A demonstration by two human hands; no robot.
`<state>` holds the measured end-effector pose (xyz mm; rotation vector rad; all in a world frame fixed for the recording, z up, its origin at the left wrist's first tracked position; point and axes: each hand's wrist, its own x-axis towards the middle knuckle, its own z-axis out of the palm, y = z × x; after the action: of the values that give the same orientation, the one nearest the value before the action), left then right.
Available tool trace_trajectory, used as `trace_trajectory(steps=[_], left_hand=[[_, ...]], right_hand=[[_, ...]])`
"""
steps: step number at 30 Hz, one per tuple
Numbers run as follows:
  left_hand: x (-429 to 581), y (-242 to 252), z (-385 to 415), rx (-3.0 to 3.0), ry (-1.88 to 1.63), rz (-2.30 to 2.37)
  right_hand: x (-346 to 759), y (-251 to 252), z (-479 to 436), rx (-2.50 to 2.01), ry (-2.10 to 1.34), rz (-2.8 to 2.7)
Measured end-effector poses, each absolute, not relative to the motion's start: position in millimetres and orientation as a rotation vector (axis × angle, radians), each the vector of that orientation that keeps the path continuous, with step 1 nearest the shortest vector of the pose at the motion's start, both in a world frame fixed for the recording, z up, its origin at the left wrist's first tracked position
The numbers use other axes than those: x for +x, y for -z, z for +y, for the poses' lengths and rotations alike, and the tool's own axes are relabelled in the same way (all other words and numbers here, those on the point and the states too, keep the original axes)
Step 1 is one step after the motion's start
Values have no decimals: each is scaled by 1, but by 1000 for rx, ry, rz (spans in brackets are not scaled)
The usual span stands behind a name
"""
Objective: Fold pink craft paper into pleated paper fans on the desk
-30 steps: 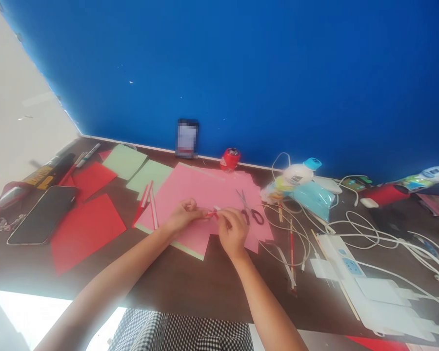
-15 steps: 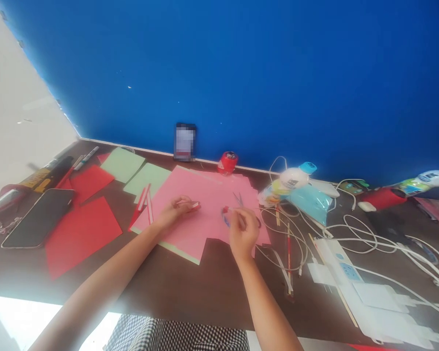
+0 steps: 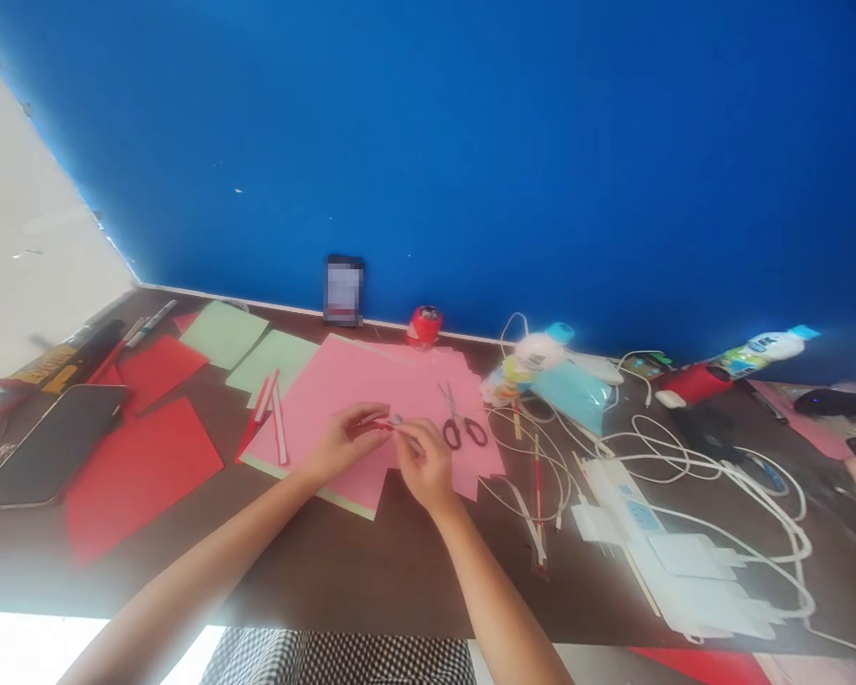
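My left hand (image 3: 342,442) and my right hand (image 3: 424,464) meet over a stack of pink paper sheets (image 3: 342,385) on the dark table (image 3: 371,561). Both pinch a small red and white paper piece (image 3: 383,425) between fingertips. Its shape is too small to make out. Red-handled scissors (image 3: 460,425) lie on the pink paper just right of my right hand. Rolled red and white paper sticks (image 3: 271,411) lie to the left of my left hand.
Red sheets (image 3: 139,466) and green sheets (image 3: 253,342) lie at left beside a phone (image 3: 47,442). A red tape roll (image 3: 423,325) and a propped phone (image 3: 343,290) stand by the blue wall. Glue bottles, white cables (image 3: 685,457) and a power strip (image 3: 632,509) crowd the right.
My hands had drawn apart half a second ago, each holding a piece; now they have come back together on the small red piece. The view shifted slightly right.
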<state>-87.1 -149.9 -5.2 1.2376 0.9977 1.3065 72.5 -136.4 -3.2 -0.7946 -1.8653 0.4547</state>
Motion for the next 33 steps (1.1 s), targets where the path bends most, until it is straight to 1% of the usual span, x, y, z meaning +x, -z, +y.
trace_trajectory(steps=[9,21,29,33], left_hand=[[-92,-4,-150,1611,-1112,1100],[-114,-25,-154,1606,-719,1077],[-128,-24,-154,1697,-766,1149],[-142,-20,-153,1600,-760,1127]], right_hand=[[76,10,-136,-795,-297,-1987],[78,15,-134,-696,-259,-2116],[77,13,-133,-709,-337,-2122],[77,11,-135,-763,-438,-2056]])
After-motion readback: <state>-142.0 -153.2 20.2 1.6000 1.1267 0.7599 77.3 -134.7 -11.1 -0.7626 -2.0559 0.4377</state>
